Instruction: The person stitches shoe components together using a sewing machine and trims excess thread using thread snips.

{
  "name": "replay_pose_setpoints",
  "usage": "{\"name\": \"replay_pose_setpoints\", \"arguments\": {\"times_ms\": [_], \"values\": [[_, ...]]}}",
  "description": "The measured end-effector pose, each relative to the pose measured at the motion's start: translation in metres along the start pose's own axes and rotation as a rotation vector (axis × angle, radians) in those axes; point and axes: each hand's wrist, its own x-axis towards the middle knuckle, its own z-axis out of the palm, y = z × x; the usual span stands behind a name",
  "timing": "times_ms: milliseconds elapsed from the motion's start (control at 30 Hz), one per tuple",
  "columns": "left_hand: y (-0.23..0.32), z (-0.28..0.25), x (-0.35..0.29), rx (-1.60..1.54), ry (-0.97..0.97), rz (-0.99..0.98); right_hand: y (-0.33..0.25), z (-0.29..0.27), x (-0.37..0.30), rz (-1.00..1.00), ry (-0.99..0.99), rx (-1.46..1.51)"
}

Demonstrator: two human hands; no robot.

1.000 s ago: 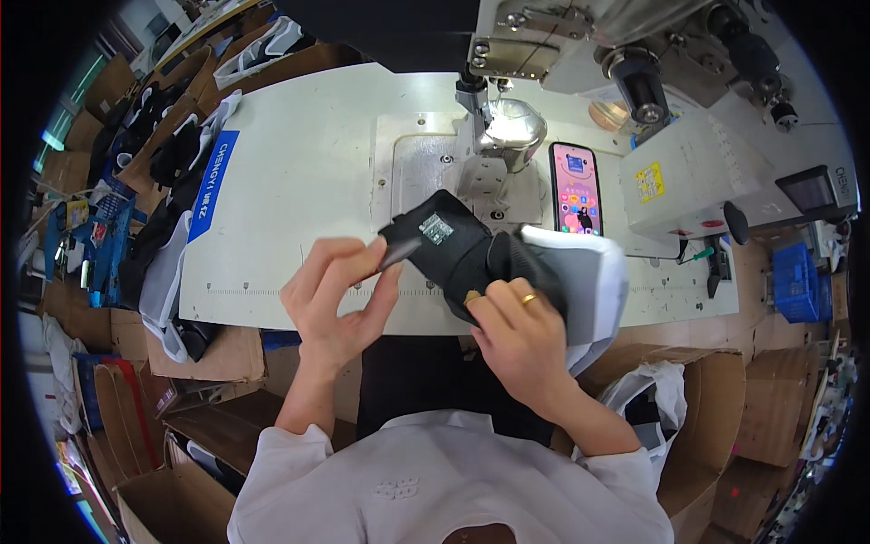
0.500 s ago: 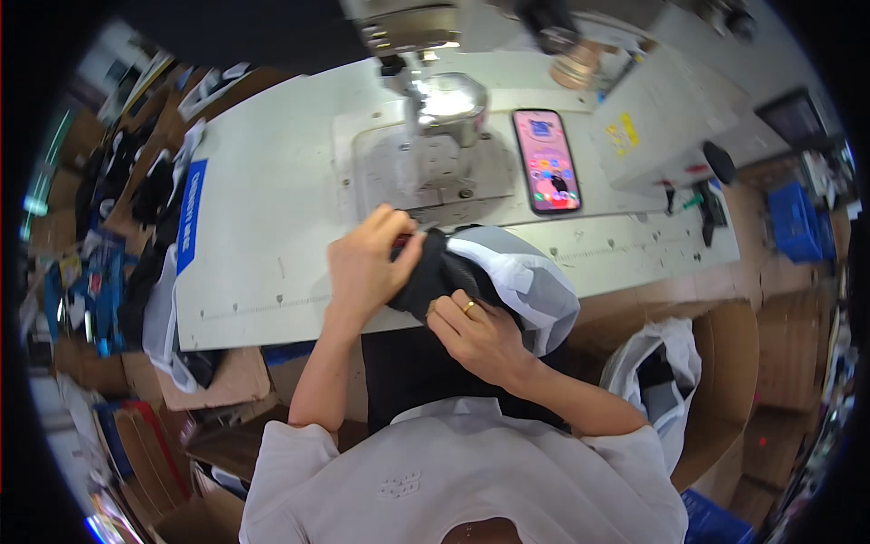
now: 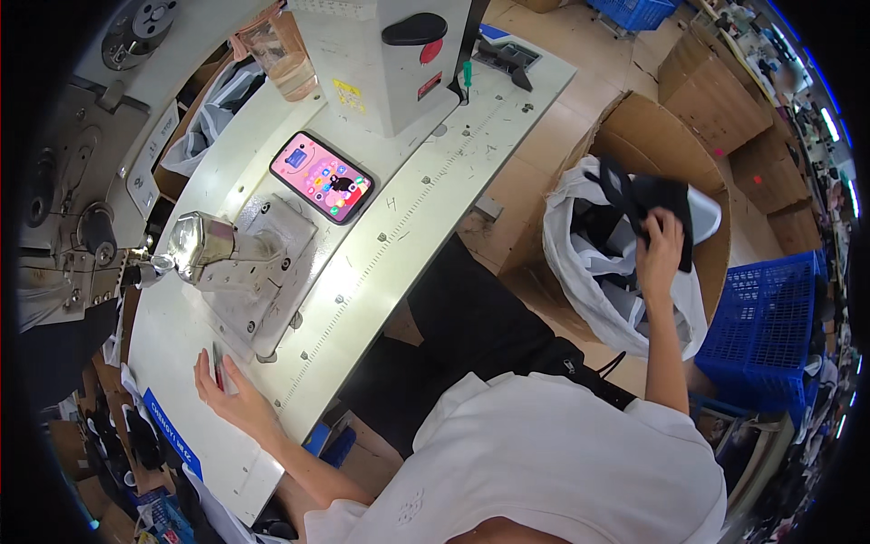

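My right hand (image 3: 662, 243) grips a black fabric piece with a white part (image 3: 691, 213), which hangs over a white sack (image 3: 564, 263) inside a cardboard box. More black and white pieces lie in the sack. Over the pale sewing table, my left hand (image 3: 237, 403) has its thumb and fingers curved around a small, slim tool with a red part (image 3: 218, 370); its exact kind is too small to make out. Ahead of that hand is the sewing machine's bed with a shiny metal post (image 3: 201, 245).
A phone with a lit pink screen (image 3: 323, 177) lies on the table (image 3: 381, 272). Beyond it stand a grey machine housing (image 3: 372, 63) and a cup of liquid (image 3: 288, 68). The cardboard box (image 3: 625, 122) is at the table's right, beside blue crates (image 3: 757, 317).
The view has swung right. My right hand has carried the black-and-white piece from the table's front edge to above the sack. My left hand has let go of the piece.
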Motion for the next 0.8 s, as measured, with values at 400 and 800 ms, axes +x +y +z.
{"name": "replay_pose_setpoints", "arguments": {"times_ms": [400, 800], "values": [[-0.036, -0.063, -0.004, 0.126, 0.175, 0.065, -0.06, 0.084, 0.009, -0.093, -0.86, 0.071], [0.099, -0.218, -0.019, -1.381, -0.474, 0.028, -0.409, -0.051, 0.028, -1.044, -0.944, 1.118]]}}
